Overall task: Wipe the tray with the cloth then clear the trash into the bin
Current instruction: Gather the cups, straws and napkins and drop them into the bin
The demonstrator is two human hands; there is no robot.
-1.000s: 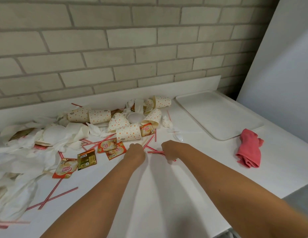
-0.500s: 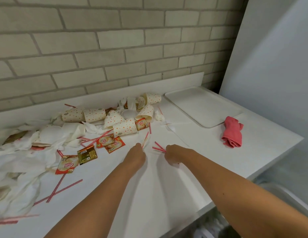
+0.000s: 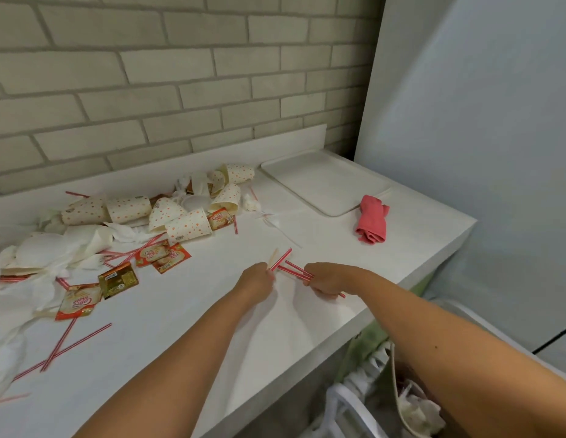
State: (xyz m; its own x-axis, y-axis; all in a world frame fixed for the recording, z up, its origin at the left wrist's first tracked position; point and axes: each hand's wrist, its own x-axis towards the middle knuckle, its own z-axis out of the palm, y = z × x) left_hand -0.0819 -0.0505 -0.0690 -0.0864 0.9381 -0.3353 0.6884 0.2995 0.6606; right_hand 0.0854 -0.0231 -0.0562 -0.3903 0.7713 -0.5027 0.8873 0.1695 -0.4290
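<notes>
On the white counter my left hand (image 3: 255,279) grips a red-striped straw and a pale wooden stirrer (image 3: 273,258) that stick up from my fist. Close beside it my right hand (image 3: 326,279) holds several red-striped straws (image 3: 295,270). The white tray (image 3: 324,181) lies at the back right with nothing on it. A crumpled pink cloth (image 3: 372,220) lies just in front of the tray. The bin (image 3: 408,403), lined and holding crumpled trash, stands below the counter's right edge under my right forearm.
Spotted paper cups (image 3: 189,228), sachets (image 3: 163,256), napkins (image 3: 57,251) and loose straws (image 3: 73,343) litter the counter's left and back. A clear plastic fork (image 3: 270,219) lies near the cups. A brick wall stands behind and a pale panel (image 3: 480,121) on the right.
Both hands lifted straws off the counter and drew back toward me. The view swung right and down, so the counter's edge and the bin came into sight.
</notes>
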